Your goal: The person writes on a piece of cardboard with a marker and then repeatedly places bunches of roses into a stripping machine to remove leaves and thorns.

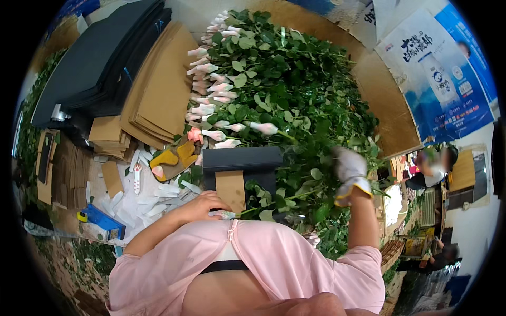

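Note:
My left hand (205, 205) is bare and lies at the near edge of a black sheet (209, 181) with a folded-up flap. A strip of brown cardboard (230, 189) is on the sheet by my fingertips. Just below those fingers is a rose bud in a white net sleeve (223, 214), its leafy stem stretching right; whether my fingers grip it is unclear. My right hand (352, 168), in a white work glove with a yellow cuff edge, is over the rose stems and leaves (316, 193) at the right. Its fingers are blurred and partly lost among the foliage.
A large heap of sleeved roses (284, 79) fills the far side, bounded by a cardboard wall (379, 91). To the left are cardboard sheets (158, 79), black sheets (99, 59), a yellow-and-brown glove (176, 160), a knife (137, 177), white strips (170, 193) and a blue box (102, 223). Two people are at right.

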`<state>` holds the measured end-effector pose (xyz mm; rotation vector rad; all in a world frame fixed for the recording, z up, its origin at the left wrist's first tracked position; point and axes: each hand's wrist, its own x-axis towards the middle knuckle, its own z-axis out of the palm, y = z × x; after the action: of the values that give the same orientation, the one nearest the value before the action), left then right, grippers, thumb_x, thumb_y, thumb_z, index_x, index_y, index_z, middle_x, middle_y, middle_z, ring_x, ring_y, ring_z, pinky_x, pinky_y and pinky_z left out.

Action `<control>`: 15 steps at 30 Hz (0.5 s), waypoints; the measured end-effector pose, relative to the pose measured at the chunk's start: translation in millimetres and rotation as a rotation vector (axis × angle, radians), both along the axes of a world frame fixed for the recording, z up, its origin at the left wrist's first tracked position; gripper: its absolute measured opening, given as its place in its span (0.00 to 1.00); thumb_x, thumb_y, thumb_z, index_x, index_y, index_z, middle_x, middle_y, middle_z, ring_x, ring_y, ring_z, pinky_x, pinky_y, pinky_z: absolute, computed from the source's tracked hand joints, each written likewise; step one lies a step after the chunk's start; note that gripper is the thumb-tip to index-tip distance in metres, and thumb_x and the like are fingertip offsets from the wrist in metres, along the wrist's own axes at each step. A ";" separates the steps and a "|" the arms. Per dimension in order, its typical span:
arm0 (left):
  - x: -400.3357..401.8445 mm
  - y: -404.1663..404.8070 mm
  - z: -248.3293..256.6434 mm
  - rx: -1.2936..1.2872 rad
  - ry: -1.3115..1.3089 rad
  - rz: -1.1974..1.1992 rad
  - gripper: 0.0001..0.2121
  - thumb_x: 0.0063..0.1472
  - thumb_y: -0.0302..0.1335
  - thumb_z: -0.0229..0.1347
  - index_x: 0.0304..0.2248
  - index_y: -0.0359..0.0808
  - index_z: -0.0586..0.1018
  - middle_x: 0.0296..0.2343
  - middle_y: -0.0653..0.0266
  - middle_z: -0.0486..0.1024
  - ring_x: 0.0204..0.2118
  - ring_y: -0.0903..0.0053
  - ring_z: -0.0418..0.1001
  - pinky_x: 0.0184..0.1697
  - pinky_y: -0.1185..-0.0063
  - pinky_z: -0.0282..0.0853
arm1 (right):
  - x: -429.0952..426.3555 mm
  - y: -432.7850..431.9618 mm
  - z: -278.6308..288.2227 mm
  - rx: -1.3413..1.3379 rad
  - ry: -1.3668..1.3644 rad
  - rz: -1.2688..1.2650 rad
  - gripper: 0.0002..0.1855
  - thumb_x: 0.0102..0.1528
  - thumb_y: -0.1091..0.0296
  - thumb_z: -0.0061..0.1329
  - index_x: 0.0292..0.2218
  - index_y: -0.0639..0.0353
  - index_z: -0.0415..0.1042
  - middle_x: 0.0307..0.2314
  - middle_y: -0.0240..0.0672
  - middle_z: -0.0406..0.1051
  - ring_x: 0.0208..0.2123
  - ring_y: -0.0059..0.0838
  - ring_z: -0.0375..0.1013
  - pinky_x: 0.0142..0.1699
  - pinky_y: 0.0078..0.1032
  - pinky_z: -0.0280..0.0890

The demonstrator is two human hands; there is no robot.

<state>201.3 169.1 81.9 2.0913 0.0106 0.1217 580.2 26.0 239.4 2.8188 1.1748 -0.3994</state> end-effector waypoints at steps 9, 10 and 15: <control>6.1 -6.8 -16.6 0.119 -0.043 0.072 0.17 0.48 0.35 0.60 0.39 0.42 0.76 0.34 0.69 0.74 0.41 0.76 0.69 0.51 0.73 0.52 | 19.1 39.8 -91.9 -0.424 -0.205 0.451 0.15 0.54 0.64 0.41 0.43 0.52 0.69 0.39 0.41 0.71 0.41 0.35 0.72 0.42 0.29 0.68; 6.4 -7.0 -15.0 0.123 -0.065 0.075 0.17 0.48 0.34 0.60 0.39 0.41 0.76 0.34 0.69 0.73 0.41 0.75 0.69 0.51 0.73 0.53 | 18.2 45.6 -117.4 -0.448 -0.282 0.413 0.13 0.53 0.65 0.42 0.41 0.52 0.71 0.38 0.39 0.72 0.38 0.38 0.74 0.38 0.32 0.70; 2.6 -4.9 -8.2 0.162 -0.088 0.110 0.15 0.46 0.32 0.61 0.36 0.41 0.77 0.32 0.69 0.73 0.40 0.75 0.68 0.47 0.75 0.56 | -20.9 52.9 -68.7 -0.248 -0.334 0.099 0.12 0.53 0.61 0.40 0.31 0.55 0.73 0.27 0.42 0.74 0.31 0.38 0.75 0.32 0.34 0.69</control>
<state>204.0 164.2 73.7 2.2451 0.0644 0.2896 559.2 78.9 170.7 2.4798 1.1005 -0.0563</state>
